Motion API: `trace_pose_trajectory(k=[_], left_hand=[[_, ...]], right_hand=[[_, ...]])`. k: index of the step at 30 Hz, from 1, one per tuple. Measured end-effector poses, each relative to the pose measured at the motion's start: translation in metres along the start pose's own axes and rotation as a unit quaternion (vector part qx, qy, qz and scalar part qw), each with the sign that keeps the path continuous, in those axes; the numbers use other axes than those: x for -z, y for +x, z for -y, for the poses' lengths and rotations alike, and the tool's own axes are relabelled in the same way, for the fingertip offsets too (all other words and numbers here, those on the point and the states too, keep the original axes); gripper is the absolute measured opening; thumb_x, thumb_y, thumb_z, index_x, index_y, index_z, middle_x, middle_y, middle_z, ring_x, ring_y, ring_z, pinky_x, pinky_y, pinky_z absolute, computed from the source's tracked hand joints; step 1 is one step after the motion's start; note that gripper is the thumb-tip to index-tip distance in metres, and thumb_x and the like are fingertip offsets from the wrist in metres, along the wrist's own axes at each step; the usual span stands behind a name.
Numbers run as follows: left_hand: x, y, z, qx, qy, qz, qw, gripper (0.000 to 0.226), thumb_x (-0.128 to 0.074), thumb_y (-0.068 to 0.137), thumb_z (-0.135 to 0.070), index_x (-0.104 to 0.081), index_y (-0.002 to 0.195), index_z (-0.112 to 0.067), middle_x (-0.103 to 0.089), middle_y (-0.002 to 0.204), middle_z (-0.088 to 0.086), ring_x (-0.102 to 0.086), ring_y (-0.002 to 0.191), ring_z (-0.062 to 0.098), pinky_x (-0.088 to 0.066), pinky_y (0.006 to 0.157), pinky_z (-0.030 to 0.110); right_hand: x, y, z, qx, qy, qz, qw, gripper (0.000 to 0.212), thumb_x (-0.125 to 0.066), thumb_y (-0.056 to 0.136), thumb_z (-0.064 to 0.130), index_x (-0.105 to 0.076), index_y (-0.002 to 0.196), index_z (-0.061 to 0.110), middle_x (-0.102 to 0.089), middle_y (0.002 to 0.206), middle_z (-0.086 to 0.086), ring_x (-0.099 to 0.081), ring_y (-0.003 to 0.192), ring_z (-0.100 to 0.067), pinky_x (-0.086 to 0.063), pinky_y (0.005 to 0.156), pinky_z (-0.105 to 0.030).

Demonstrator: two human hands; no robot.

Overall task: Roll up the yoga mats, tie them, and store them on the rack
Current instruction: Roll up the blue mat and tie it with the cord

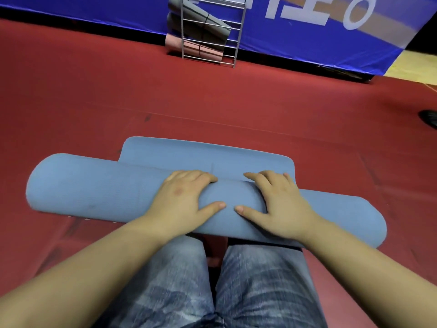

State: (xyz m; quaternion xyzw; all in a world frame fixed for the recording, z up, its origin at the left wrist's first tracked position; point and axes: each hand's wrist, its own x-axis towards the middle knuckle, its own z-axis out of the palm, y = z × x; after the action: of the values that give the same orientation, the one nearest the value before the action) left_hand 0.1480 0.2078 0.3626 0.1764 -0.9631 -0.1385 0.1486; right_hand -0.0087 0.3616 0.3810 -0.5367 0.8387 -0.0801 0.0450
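A blue yoga mat (94,185) lies across the red floor in front of my knees, rolled into a thick tube, with a short flat end still spread out beyond the roll. My left hand (186,197) rests on top of the roll near its middle, fingers draped over the far side and thumb on the near side. My right hand (279,200) lies beside it in the same way. Far ahead stands a metal wire rack (210,31) holding rolled grey mats and a pink rolled mat (173,42).
Red floor covering (212,98) stretches between me and the rack. A blue banner (307,31) runs along the back. A dark shoe (429,117) shows at the right edge. My jeans-clad knees (212,280) sit just behind the roll.
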Motion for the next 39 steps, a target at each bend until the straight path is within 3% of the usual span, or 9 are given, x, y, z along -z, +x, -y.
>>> trace_pose_trajectory(k=[3, 8, 13, 18, 21, 24, 29, 36, 39], left_hand=[[0.001, 0.008, 0.006, 0.013, -0.025, 0.02, 0.999, 0.062, -0.041, 0.075, -0.068, -0.067, 0.107, -0.022, -0.068, 0.103, -0.006, -0.064, 0.097, 0.019, -0.042, 0.091, 0.031], [-0.001, 0.025, 0.009, 0.016, -0.01, 0.042, 0.999, 0.074, -0.028, 0.071, -0.075, -0.063, 0.115, -0.027, -0.065, 0.114, -0.01, -0.059, 0.108, 0.014, -0.037, 0.097, 0.03], [-0.003, 0.041, 0.012, 0.034, 0.025, 0.112, 0.993, 0.088, -0.008, 0.064, -0.078, -0.052, 0.125, -0.033, -0.058, 0.126, -0.011, -0.051, 0.117, 0.012, -0.029, 0.1, 0.027], [-0.005, 0.036, -0.004, 0.062, 0.051, 0.092, 0.992, 0.073, -0.021, 0.078, -0.069, -0.047, 0.132, -0.029, -0.049, 0.133, -0.001, -0.039, 0.129, 0.02, -0.018, 0.113, 0.04], [-0.017, 0.022, -0.007, 0.005, 0.092, 0.08, 0.992, 0.076, -0.03, 0.073, -0.066, -0.057, 0.126, -0.019, -0.056, 0.126, 0.01, -0.052, 0.12, 0.03, -0.03, 0.104, 0.059], [-0.023, 0.025, 0.005, -0.001, 0.095, 0.098, 0.991, 0.069, -0.039, 0.075, -0.061, -0.06, 0.123, -0.016, -0.061, 0.119, 0.013, -0.059, 0.111, 0.033, -0.038, 0.096, 0.061], [-0.016, 0.046, 0.013, 0.01, 0.061, 0.124, 0.99, 0.089, -0.015, 0.068, -0.073, -0.041, 0.14, -0.028, -0.045, 0.138, -0.002, -0.037, 0.129, 0.019, -0.018, 0.111, 0.045], [-0.014, 0.092, 0.02, 0.026, 0.1, 0.285, 0.953, 0.071, -0.023, 0.091, -0.068, -0.011, 0.151, -0.032, -0.021, 0.156, 0.003, -0.018, 0.143, 0.02, -0.012, 0.116, 0.044], [-0.011, 0.09, 0.015, 0.018, 0.1, 0.232, 0.967, 0.082, -0.023, 0.085, -0.075, -0.001, 0.151, -0.032, -0.005, 0.159, 0.007, -0.007, 0.146, 0.022, -0.006, 0.118, 0.046]], right_hand=[[-0.016, -0.016, 0.005, -0.012, -0.01, -0.098, 0.995, 0.092, -0.044, 0.067, 0.08, -0.051, 0.131, 0.014, -0.057, 0.116, -0.007, -0.05, 0.111, -0.025, -0.037, 0.1, -0.056], [-0.038, -0.014, -0.002, -0.007, -0.104, -0.03, 0.994, 0.118, -0.06, 0.042, 0.083, -0.038, 0.134, 0.013, -0.055, 0.124, -0.015, -0.054, 0.114, -0.036, -0.039, 0.096, -0.057], [-0.031, 0.005, -0.009, -0.023, -0.085, 0.0, 0.996, 0.117, -0.043, 0.041, 0.087, -0.042, 0.134, 0.015, -0.058, 0.119, -0.01, -0.058, 0.107, -0.032, -0.043, 0.093, -0.055], [-0.015, 0.02, -0.015, -0.025, -0.066, 0.097, 0.993, 0.121, -0.046, 0.046, 0.089, -0.022, 0.147, 0.026, -0.039, 0.138, 0.003, -0.037, 0.129, -0.021, -0.023, 0.111, -0.041], [-0.009, 0.033, -0.02, -0.024, -0.05, 0.134, 0.989, 0.116, -0.064, 0.054, 0.081, -0.02, 0.147, 0.027, -0.037, 0.139, 0.003, -0.036, 0.129, -0.021, -0.024, 0.11, -0.038], [-0.004, 0.043, -0.022, -0.028, -0.054, 0.161, 0.985, 0.124, -0.052, 0.047, 0.089, -0.019, 0.148, 0.027, -0.036, 0.141, 0.001, -0.033, 0.131, -0.022, -0.021, 0.113, -0.041], [-0.017, 0.029, -0.02, -0.011, -0.075, 0.002, 0.997, 0.118, -0.036, 0.047, 0.088, -0.045, 0.139, 0.015, -0.053, 0.126, -0.019, -0.05, 0.119, -0.037, -0.034, 0.101, -0.06], [-0.026, 0.056, -0.025, -0.055, -0.081, 0.128, 0.987, 0.123, -0.067, 0.054, 0.078, -0.011, 0.15, 0.026, -0.029, 0.146, -0.005, -0.027, 0.135, -0.026, -0.017, 0.113, -0.049], [-0.022, 0.073, -0.034, -0.05, -0.059, 0.166, 0.983, 0.121, -0.069, 0.054, 0.076, -0.012, 0.15, 0.029, -0.03, 0.146, -0.003, -0.028, 0.135, -0.025, -0.02, 0.113, -0.047]])
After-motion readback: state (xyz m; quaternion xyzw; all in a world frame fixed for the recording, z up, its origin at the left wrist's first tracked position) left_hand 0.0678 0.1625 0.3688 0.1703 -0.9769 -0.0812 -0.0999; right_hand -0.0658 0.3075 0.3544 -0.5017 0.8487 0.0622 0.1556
